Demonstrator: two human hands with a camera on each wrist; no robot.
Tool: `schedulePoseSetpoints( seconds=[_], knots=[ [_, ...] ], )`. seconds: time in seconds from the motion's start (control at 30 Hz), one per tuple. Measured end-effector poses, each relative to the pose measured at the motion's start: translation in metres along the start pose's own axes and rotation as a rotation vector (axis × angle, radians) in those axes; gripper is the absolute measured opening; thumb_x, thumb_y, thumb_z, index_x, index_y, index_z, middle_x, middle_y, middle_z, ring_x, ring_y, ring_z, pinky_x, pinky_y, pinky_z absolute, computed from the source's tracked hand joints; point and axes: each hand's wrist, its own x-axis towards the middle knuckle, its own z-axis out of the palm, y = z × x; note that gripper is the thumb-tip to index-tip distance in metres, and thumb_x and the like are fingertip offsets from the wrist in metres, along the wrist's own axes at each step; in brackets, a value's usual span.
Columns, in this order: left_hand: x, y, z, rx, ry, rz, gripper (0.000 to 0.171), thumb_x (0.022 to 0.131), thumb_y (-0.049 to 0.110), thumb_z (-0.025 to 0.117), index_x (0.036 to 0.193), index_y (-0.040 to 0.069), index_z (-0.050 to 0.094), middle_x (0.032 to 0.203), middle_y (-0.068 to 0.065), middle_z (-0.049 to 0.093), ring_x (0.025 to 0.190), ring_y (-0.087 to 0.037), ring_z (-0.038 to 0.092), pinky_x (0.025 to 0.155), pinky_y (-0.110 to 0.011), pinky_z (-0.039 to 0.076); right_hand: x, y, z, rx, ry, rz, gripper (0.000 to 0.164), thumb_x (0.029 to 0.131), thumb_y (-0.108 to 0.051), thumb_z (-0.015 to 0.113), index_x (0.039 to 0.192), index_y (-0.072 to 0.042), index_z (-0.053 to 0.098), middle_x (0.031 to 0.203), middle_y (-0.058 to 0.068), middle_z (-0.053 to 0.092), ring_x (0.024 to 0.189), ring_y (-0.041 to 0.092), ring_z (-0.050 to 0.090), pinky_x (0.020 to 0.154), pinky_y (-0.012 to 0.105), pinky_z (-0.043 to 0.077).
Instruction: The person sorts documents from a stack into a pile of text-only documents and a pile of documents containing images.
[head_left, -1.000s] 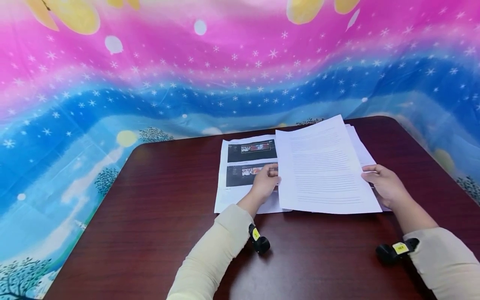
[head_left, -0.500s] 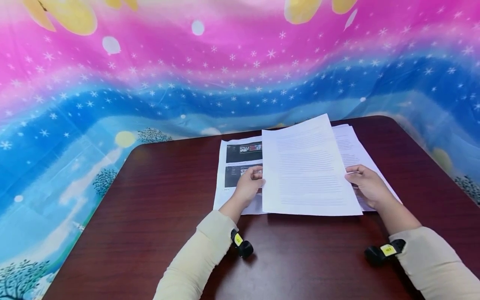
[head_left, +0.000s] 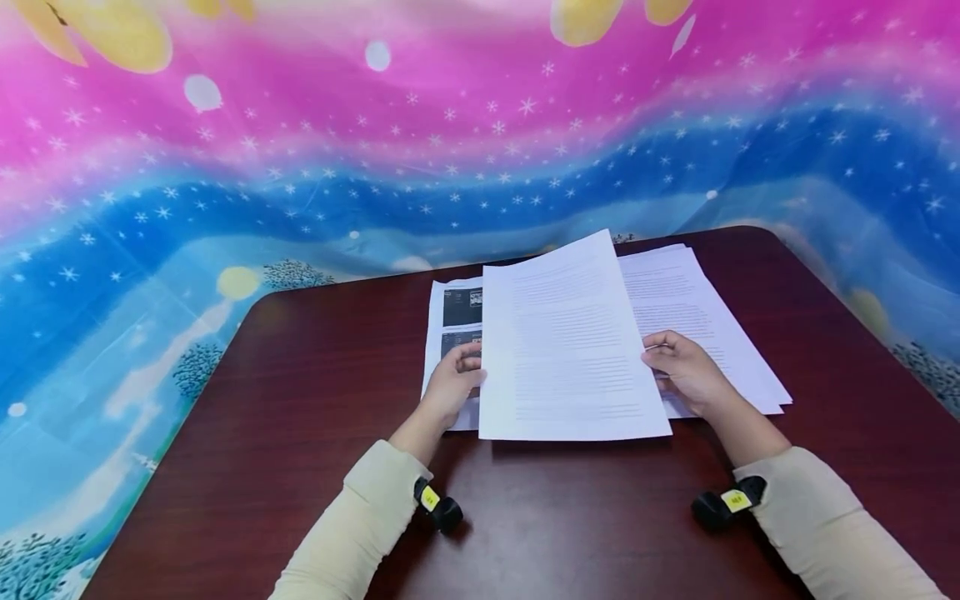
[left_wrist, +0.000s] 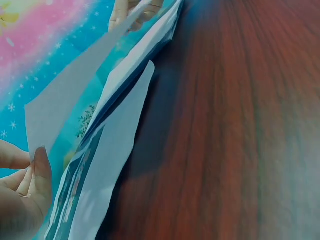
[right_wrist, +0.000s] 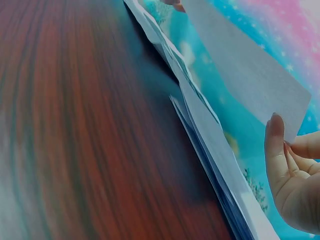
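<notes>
A printed sheet of paper (head_left: pixel 566 350) is held up over the table between both hands. My left hand (head_left: pixel 452 385) pinches its left edge, thumb in front; in the left wrist view the thumb (left_wrist: pixel 41 167) presses on the paper. On the opposite edge, my right hand (head_left: pixel 686 372) pinches the sheet likewise, as the right wrist view shows with the thumb (right_wrist: pixel 275 132) at the paper's corner. Underneath lie two groups of paper: a page with dark printed pictures (head_left: pixel 461 308) at left, partly covered, and a stack of text pages (head_left: pixel 720 333) at right.
The dark red-brown wooden table (head_left: pixel 315 400) bears the papers near its far edge. A colourful cloth backdrop (head_left: pixel 420 142) hangs behind it. Each wrist wears a black camera, the left camera (head_left: pixel 442 510) and the right camera (head_left: pixel 720 507), on cream sleeves.
Both hands have carried the held sheet leftward, from above the right stack to over the left picture page. More of the right stack now shows, less of the picture page.
</notes>
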Motion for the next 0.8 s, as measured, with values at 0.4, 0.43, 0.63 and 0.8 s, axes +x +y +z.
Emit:
schedulePoseSetpoints(
  seconds=[0.4,0.43,0.63,0.8],
  knots=[
    [-0.013,-0.006,-0.033,0.032,0.064,-0.008,0.040,0.081,-0.006,0.048,0.120,0.005,0.044,0.097,-0.013,0.050,0.074,-0.015,0.052,0.062,-0.028,0.045,0.013,0.003,0.041,-0.015,-0.032,0.021,0.022,0.087,0.004,0.040,0.107,0.011,0.033,0.078,0.003,0.051,0.065,0.009,0.054,0.055,0.024,0.047],
    [-0.013,-0.006,-0.036,0.035,0.067,-0.008,0.041,0.081,-0.006,0.048,0.120,0.005,0.044,0.098,-0.014,0.050,0.075,-0.016,0.052,0.062,-0.028,0.045,0.014,0.003,0.045,-0.015,-0.035,0.022,0.023,0.087,0.004,0.040,0.107,0.011,0.033,0.078,0.003,0.051,0.064,0.009,0.054,0.055,0.024,0.047],
    [-0.014,-0.010,-0.050,0.052,0.092,-0.002,0.041,0.081,-0.007,0.047,0.121,0.003,0.043,0.098,-0.015,0.050,0.075,-0.016,0.050,0.060,-0.027,0.043,0.020,0.004,0.061,-0.027,-0.035,0.035,0.022,0.086,0.003,0.041,0.107,0.010,0.035,0.078,0.004,0.052,0.064,0.011,0.055,0.055,0.025,0.047],
    [-0.015,-0.013,-0.063,0.062,0.118,-0.001,0.040,0.082,-0.007,0.046,0.121,0.002,0.042,0.098,-0.015,0.051,0.073,-0.015,0.051,0.058,-0.027,0.042,0.025,0.005,0.073,-0.017,-0.034,0.053,0.022,0.086,0.005,0.041,0.106,0.009,0.037,0.078,0.005,0.050,0.064,0.012,0.054,0.055,0.027,0.047]
  ],
)
